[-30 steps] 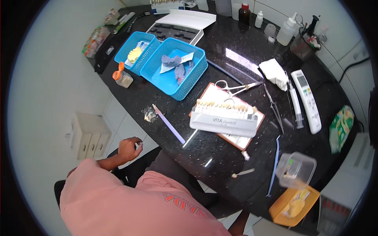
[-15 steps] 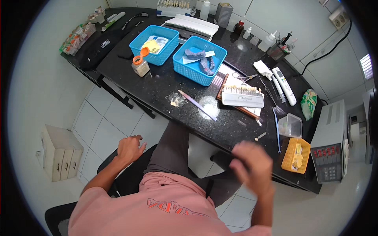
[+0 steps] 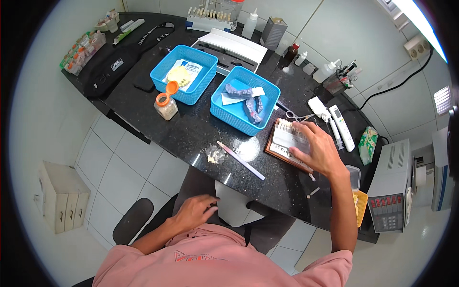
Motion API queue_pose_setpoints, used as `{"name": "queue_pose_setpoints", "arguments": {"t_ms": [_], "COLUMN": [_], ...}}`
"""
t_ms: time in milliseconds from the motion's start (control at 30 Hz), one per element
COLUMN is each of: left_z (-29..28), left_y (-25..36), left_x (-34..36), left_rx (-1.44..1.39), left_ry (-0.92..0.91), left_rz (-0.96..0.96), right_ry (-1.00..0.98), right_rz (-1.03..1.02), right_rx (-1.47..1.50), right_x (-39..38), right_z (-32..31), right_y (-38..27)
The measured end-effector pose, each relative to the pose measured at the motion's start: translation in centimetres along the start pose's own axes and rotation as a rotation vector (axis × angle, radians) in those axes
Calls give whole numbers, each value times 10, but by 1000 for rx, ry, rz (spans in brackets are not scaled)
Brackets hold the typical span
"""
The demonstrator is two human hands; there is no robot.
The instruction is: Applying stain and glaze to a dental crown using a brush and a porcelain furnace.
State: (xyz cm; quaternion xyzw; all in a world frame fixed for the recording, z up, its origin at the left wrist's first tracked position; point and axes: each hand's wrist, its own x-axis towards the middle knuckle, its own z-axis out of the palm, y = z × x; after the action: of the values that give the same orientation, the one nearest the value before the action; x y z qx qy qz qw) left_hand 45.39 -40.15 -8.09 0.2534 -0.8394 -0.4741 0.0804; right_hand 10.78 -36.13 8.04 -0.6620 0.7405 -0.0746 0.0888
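My right hand [image 3: 318, 152] lies over a white tooth shade guide [image 3: 286, 136] that sits on a brown tray [image 3: 276, 152] on the black counter [image 3: 191, 129]. Its fingers reach the far edge and the thumb presses the near edge, gripping it. My left hand [image 3: 193, 210] rests on my thigh below the counter edge, fingers loosely spread, holding nothing. A pink-handled tool [image 3: 241, 160] and a small crumpled clear wrapper [image 3: 215, 154] lie left of the tray.
Two blue baskets [image 3: 161, 72] [image 3: 224, 111] stand behind, one with dental casts. A jar with an orange lid [image 3: 166, 106], scissors [image 3: 296, 115], a white handheld device [image 3: 342, 127], a black bag [image 3: 119, 62], a clear box [image 3: 354, 177] and a grey machine [image 3: 389, 191] surround them.
My right hand has moved from mid-air near my body onto the shade guide. My left hand has shifted inward along my thigh. The view has tilted closer to the counter.
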Motion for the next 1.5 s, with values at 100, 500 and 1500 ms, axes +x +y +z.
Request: {"name": "queue_pose_setpoints", "arguments": {"t_ms": [100,500,1500], "left_z": [1,-8,-46], "left_y": [-3,-4,150], "left_x": [8,11,203], "left_rx": [46,92,309], "left_ry": [-98,-131,-97], "left_rz": [81,127,841], "right_ry": [95,216,881], "right_rz": [20,147,110], "right_rx": [-25,-268,484], "right_x": [14,61,-9], "right_z": [5,7,-112], "right_y": [12,63,-6]}}
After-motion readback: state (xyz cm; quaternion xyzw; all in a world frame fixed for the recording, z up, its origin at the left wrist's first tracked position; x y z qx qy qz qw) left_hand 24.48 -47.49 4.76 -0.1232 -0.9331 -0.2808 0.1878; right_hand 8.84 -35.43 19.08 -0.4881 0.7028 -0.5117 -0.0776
